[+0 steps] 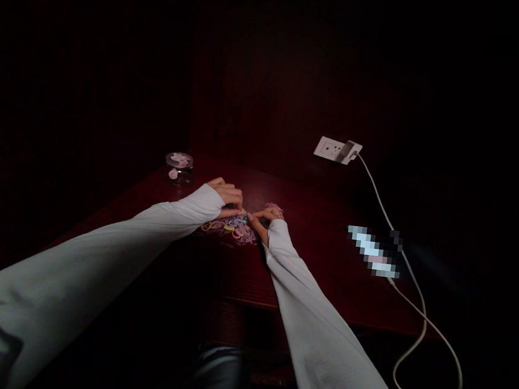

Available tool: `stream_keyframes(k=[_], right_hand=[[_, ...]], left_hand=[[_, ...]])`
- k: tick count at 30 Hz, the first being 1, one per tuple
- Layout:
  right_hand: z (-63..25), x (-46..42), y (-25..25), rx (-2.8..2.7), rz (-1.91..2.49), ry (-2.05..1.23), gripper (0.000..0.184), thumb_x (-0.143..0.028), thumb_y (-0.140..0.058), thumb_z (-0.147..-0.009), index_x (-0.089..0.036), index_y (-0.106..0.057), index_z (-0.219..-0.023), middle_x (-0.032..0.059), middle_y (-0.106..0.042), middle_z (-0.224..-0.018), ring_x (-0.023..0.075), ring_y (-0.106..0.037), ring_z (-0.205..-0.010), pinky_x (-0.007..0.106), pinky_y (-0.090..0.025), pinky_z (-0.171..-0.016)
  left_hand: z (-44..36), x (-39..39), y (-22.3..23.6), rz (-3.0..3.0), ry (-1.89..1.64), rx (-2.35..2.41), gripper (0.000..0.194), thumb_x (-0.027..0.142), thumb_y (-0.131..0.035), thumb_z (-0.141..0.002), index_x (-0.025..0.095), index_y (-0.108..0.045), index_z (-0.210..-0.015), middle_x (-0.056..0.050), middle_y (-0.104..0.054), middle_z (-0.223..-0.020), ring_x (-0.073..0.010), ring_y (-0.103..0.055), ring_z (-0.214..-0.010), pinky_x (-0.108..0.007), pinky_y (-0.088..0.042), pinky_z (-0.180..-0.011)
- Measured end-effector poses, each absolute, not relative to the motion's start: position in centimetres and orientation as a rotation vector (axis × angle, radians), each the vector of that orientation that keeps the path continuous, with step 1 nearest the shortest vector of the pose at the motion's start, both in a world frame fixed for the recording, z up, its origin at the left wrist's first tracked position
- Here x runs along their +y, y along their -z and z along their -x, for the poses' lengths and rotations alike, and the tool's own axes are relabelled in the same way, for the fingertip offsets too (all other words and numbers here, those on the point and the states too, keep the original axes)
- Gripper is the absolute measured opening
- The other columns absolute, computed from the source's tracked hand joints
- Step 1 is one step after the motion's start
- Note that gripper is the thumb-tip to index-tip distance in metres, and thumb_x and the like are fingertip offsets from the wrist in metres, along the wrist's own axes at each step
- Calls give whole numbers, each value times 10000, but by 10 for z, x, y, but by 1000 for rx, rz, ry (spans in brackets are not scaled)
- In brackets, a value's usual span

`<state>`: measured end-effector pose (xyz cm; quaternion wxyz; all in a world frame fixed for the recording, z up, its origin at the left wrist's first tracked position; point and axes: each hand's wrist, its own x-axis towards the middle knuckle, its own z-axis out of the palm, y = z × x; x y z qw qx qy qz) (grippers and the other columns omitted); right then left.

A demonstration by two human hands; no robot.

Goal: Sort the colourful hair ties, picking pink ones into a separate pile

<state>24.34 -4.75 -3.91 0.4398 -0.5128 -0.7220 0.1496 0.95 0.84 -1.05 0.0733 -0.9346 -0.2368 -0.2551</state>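
A loose pile of small coloured hair ties (236, 232), in lilac, pink and yellow, lies on the dark red table (227, 272). Over its far side, my left hand (227, 196) is curled, thumb and fingers brought together. Facing it from the right, my right hand (267, 217) has thumb and forefinger pinched. Their fingertips nearly meet above the pile, on what looks like a thin hair tie; its shape is too small to make out. A pink cluster (275, 208) shows just beyond my right fingers.
A clear round container (179, 162) with pink pieces stands at the table's far left. On the right lies a blurred-out bright device (372, 251) with a white cable (415, 309). That cable hangs past the table edge. A charger (347, 151) sits in the wall socket (327, 147).
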Motion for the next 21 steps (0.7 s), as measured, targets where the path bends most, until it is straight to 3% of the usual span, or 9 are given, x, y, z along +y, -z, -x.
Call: stream_keyframes(k=[12, 21], right_hand=[[-239, -50, 39, -1809, 1245, -340, 232, -413, -692, -972, -247, -785, -838, 49, -633, -921, 227, -578, -918, 382, -475, -887], [-233, -48, 44, -1860, 1229, -262, 326, -369, -566, -1040, -246, -663, -754, 41, -642, -850, 215, -569, -847, 361, -449, -877]], left_hand=[[-11, 4, 9, 2831, 731, -678, 404, 453, -436, -1130, 236, -745, -986, -3, -749, -934, -183, -581, -875, -368, -332, -851], [-13, 4, 7, 2838, 709, -637, 425, 440, -464, -1120, 223, -731, -870, -1, -754, -832, -182, -574, -831, -364, -309, -840]])
